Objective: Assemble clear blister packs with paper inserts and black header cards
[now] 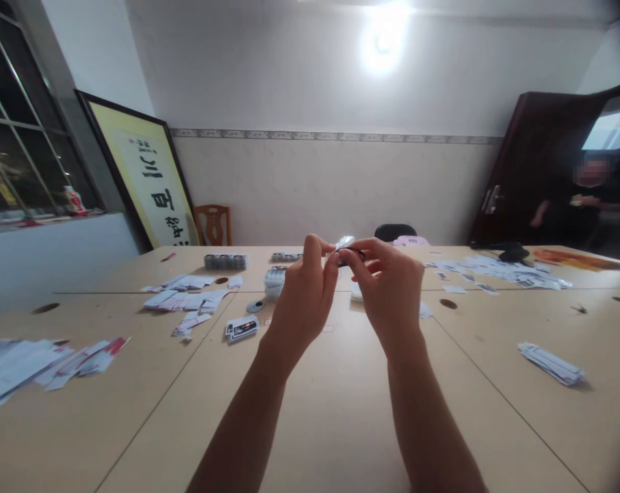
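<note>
Both my hands are raised above the middle of a large beige table (pixel 341 411). My left hand (pixel 302 294) and my right hand (pixel 389 287) pinch a small shiny clear packet (pixel 343 242) between their fingertips, with something dark like a thin band (pixel 355 253) at my right fingers. What the small item is, I cannot tell. Behind my hands a stack of small cards (pixel 274 280) stands on the table.
Scattered paper slips lie at the left (pixel 27 363), mid-left (pixel 187 300) and far right (pixel 495 268). A bundle of slips (pixel 550 363) lies at the right. Card stacks (pixel 226 261) sit at the back. A person (pixel 577 205) stands by the dark door. A framed calligraphy leans at the left wall (pixel 146 178).
</note>
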The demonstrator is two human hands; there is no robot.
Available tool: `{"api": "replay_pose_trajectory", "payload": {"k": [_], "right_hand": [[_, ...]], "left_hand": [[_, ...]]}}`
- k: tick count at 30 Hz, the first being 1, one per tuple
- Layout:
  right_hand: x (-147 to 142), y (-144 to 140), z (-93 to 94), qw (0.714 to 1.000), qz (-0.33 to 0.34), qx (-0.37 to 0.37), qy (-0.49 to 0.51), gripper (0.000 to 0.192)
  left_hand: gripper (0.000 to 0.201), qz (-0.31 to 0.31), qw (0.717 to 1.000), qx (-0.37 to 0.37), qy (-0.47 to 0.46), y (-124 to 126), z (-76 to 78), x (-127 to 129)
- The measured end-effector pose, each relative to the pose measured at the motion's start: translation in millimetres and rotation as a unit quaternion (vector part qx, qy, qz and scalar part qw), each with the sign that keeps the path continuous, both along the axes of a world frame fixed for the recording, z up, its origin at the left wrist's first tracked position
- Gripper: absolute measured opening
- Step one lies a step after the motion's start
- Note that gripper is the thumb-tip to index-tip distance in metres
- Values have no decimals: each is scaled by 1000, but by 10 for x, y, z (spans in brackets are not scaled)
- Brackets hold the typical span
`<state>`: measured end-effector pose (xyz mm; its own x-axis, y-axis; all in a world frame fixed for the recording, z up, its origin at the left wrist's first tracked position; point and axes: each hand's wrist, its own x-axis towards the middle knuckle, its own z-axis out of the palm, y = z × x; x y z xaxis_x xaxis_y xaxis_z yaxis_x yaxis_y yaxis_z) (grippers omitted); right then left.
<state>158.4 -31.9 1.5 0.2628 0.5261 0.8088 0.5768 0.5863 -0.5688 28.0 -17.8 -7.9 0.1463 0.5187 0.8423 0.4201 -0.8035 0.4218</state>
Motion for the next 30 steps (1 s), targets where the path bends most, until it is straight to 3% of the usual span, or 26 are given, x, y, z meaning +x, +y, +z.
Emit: {"api": "replay_pose_trajectory", "payload": {"k": [10,20,24,30], "right_hand": [[8,12,-11,1000,-6,-3,-15,13],[8,23,8,1000,0,-17,-18,13],[28,43,10,1000,9,-26,-6,13],[51,63,11,999,34,-36,13,15]], "left_hand": [[15,33,999,2,6,16,-3,24],[14,28,999,-15,5,21,-14,31],[13,5,1000,-10,-8,41,-24,30],[20,-62,995,-62,-46,58,-15,8]]}}
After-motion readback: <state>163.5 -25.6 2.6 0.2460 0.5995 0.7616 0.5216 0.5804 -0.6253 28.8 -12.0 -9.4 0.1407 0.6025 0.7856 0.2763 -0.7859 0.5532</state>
